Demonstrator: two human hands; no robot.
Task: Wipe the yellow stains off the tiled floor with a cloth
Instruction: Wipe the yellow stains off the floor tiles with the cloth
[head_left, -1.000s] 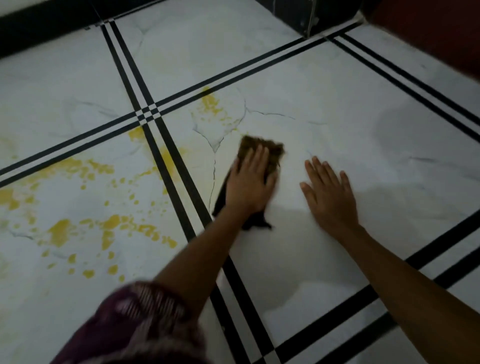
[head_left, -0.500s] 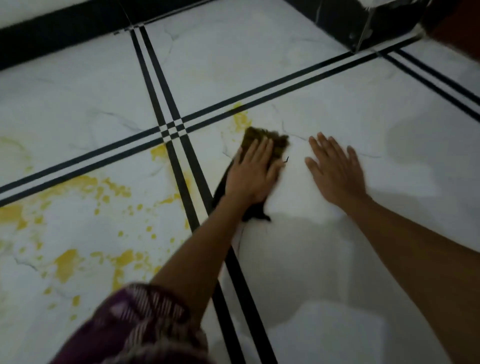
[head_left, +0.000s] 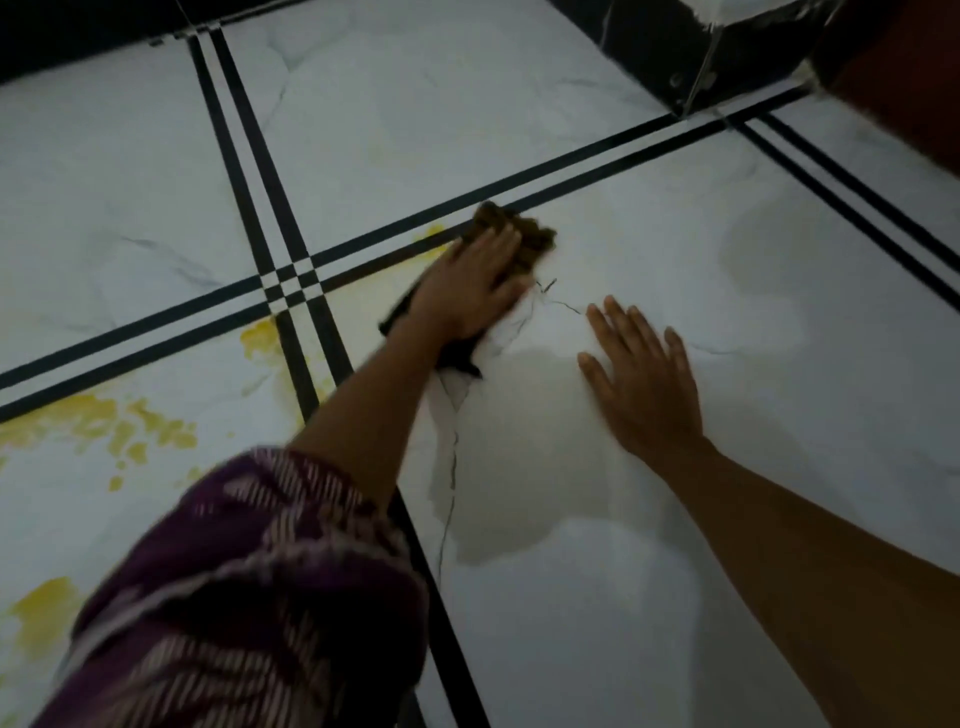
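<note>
My left hand (head_left: 467, 291) pressed the brown cloth (head_left: 524, 236) onto the floor (head_left: 727, 519) with straight fingers, beside a yellow smear (head_left: 431, 236). My right hand (head_left: 644, 384) lay spread, empty. This tile looked nearly clean; the yellow stains (head_left: 104, 421) leftward were unwiped.

1 view only: wide-angle head cam, looking fwd & down, close over the white marble-look tiled floor (head_left: 597, 623). Black double-stripe crossing (head_left: 291, 283) sits left of centre; dark wall base (head_left: 78, 47) beyond it, at top edge.
</note>
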